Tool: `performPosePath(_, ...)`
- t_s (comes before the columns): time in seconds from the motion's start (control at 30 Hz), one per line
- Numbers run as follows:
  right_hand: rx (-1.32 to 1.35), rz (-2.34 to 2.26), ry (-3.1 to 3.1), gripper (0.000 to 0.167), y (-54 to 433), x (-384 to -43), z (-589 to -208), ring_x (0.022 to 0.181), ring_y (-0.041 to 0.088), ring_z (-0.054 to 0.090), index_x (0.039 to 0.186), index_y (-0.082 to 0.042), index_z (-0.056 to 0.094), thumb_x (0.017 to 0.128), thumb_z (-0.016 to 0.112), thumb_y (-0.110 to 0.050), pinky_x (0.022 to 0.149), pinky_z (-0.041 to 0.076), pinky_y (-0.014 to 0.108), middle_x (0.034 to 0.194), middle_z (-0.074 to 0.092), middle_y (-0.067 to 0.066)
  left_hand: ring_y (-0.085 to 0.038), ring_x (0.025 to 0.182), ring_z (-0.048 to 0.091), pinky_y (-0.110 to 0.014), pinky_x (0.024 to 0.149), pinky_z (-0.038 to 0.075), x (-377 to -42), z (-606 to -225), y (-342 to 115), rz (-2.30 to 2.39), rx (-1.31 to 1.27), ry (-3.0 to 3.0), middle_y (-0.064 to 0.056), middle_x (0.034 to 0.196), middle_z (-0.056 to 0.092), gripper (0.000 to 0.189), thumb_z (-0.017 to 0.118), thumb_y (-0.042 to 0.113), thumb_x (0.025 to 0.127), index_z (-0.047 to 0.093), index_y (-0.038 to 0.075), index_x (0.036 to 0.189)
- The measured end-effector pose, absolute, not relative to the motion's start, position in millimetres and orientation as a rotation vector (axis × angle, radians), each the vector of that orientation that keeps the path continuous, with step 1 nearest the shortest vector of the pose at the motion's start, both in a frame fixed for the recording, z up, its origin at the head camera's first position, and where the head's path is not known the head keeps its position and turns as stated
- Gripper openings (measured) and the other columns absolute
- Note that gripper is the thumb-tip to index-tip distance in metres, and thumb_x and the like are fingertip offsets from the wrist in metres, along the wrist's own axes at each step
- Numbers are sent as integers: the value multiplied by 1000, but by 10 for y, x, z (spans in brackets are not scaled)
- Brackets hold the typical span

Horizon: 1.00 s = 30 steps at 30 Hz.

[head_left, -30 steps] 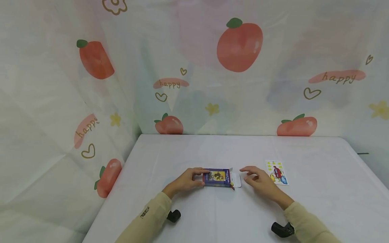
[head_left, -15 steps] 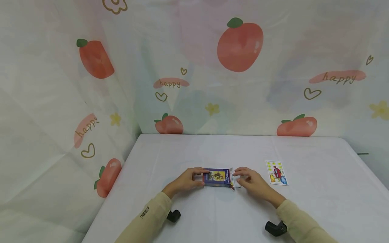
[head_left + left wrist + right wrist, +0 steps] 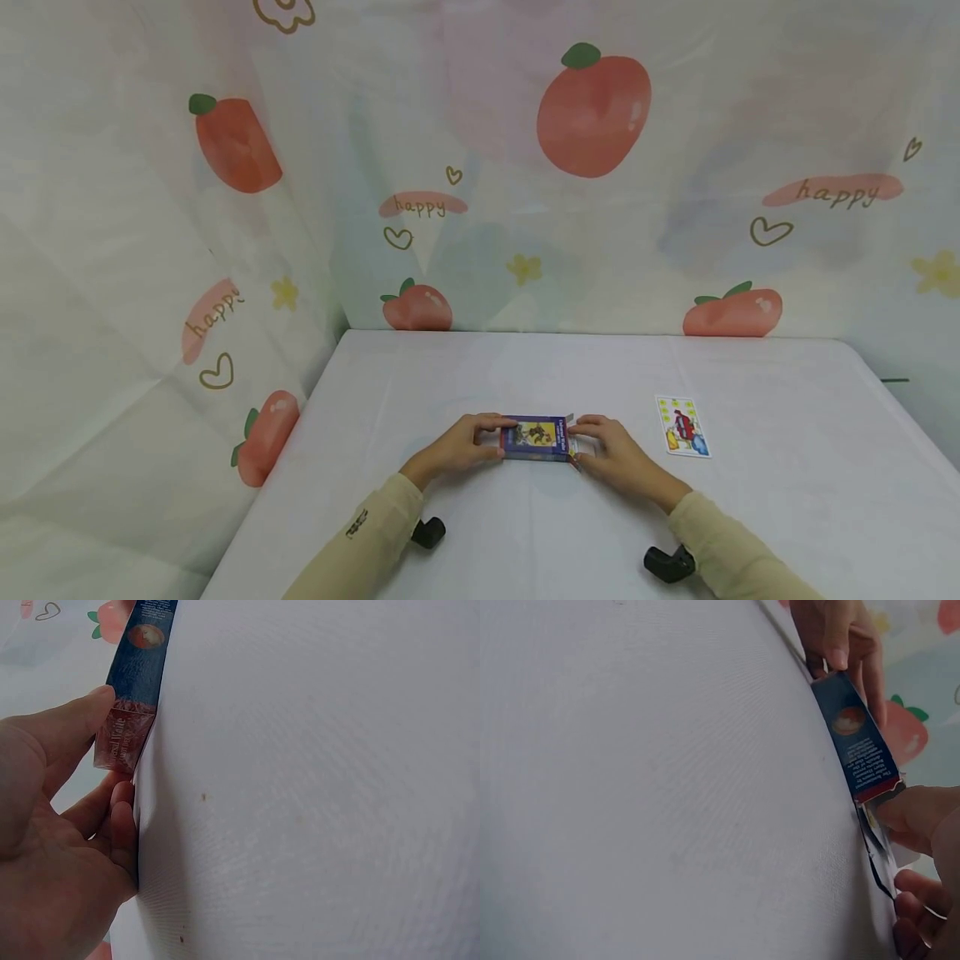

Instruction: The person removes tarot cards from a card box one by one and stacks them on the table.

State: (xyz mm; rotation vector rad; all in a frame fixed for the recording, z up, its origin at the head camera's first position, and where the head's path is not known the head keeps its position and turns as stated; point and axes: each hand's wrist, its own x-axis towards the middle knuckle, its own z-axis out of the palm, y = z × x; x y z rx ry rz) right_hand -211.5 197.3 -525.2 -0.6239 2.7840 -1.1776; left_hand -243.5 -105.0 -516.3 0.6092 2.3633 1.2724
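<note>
A dark blue card box with a yellow picture lies flat on the white table, its right end opened and flaps sticking out. My left hand grips its left end between thumb and fingers; in the left wrist view the thumb lies along the box's red end. At the open end is my right hand, thumb and index finger at the mouth, over the pale flap. In the right wrist view the thumb reaches to the opening and the other fingers curl below. I cannot tell whether it pinches anything there.
A single picture card lies face up on the white tabletop to the right of the box. Black curved pieces show beneath both forearms. A fruit-patterned cloth hangs behind and on the left.
My right hand has moved left from beside the card to the open end of the box, covering the flap. The left hand and the box have stayed put.
</note>
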Motion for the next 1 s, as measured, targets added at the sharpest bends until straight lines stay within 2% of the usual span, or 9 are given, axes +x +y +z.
performPosePath(0.17,-663,-1090,2848,41,1954,-2108,-5274,124,41,52,124,-3,70,86,78,-16,104,43,61,137,59,18,-35,146,43,-53,121,36,-2431,-5151,-1045,1268,619,2365,-11,158,46,48,72,15,94,62,24,140)
performPosePath(0.4,-678,-1049,2879,38,1947,-2070,-5251,121,34,55,121,-5,71,86,79,-16,103,46,57,138,62,15,-35,146,43,-53,120,37,-2433,-5150,-1049,1268,610,2360,-12,159,45,49,72,15,94,61,23,141)
performPosePath(0.6,-712,-1036,2879,37,1962,-2077,-5225,122,37,55,121,-5,71,87,78,-16,104,46,58,136,63,17,-35,145,45,-54,118,39,-2445,-5152,-1053,1239,632,2380,-12,158,46,49,73,15,94,61,23,141)
performPosePath(1.0,-711,-1099,2809,37,2060,-2086,-5200,133,49,49,125,-6,68,90,74,-9,110,39,66,142,57,22,-35,145,45,-54,119,37,-2441,-5157,-1054,1249,637,2369,-11,157,47,49,72,15,94,61,22,142)
